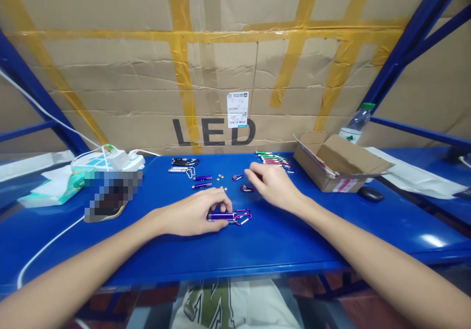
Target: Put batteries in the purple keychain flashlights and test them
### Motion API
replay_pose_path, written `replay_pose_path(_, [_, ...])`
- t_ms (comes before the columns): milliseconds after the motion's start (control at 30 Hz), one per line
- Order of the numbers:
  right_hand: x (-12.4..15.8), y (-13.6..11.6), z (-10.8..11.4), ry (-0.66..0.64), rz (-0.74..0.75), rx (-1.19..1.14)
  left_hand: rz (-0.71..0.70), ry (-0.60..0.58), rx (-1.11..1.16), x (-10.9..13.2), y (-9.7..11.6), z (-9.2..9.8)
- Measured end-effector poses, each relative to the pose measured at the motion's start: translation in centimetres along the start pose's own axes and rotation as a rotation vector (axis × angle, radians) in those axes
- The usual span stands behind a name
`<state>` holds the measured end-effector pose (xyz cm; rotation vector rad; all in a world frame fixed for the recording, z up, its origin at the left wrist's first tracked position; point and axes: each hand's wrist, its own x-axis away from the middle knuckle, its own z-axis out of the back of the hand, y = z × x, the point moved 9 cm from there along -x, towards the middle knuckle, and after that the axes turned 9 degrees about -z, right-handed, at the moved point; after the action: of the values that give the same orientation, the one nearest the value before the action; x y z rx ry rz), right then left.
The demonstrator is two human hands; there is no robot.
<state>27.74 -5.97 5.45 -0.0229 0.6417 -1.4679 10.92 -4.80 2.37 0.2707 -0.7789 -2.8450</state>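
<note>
My left hand (200, 211) rests low on the table with thumb and fingers closed around purple mini flashlights (222, 216), lying side by side; their purple carabiner clips (244, 216) stick out to the right. My right hand (277, 186) hovers further right, fingers curled together; whatever they may hold is hidden. Just left of its fingertips lies a cap with a dark carabiner (247, 189), and a similar clip piece (237, 177) sits behind it. Two purple flashlight tubes (202, 186) lie beyond my left hand. Several small button cells (220, 177) are scattered beside them.
Black and silver flashlights (179, 170) lie at the back, with a row of green and red ones (270, 161) further right. An open cardboard box (327, 167), a bottle (355, 123) and a black mouse (371, 194) stand right. Leftward are a power strip (138, 162), tissues (59, 187) and cables.
</note>
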Motion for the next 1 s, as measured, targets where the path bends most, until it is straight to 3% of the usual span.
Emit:
replay_pose_path(100, [-0.1,0.2,-0.5,0.010,0.049,0.101,-0.011,-0.022,0.007,-0.1,0.5,-0.1])
replay_pose_path(200, [0.1,0.3,-2.2,-0.095,0.080,0.181,-0.025,-0.012,0.002,-0.1,0.4,0.2])
replay_pose_path(300, [0.4,0.3,-3.3,-0.181,0.091,0.230,-0.015,0.123,-0.097,0.1,-0.8,2.1])
replay_pose_path(433, [0.7,0.3,-3.8,-0.234,0.114,0.261,0.088,0.304,-0.464,0.9,-3.5,4.9])
replay_pose_path(600, [0.6,0.5,-3.5,-0.216,0.108,0.238,0.175,0.213,-0.595,1.2,-6.1,4.7])
replay_pose_path(767, [0.8,-0.4,-3.0,-0.179,0.160,0.187,0.143,0.150,-0.561,1.0,-6.4,3.8])
replay_pose_path(900, [1.6,-2.1,-3.3,-0.216,0.256,0.103,0.133,0.175,-0.518,0.9,-6.2,3.8])
replay_pose_path(1000, [2.0,-3.0,-4.4,-0.282,0.312,0.060,0.183,0.263,-0.477,1.1,-6.4,4.5])
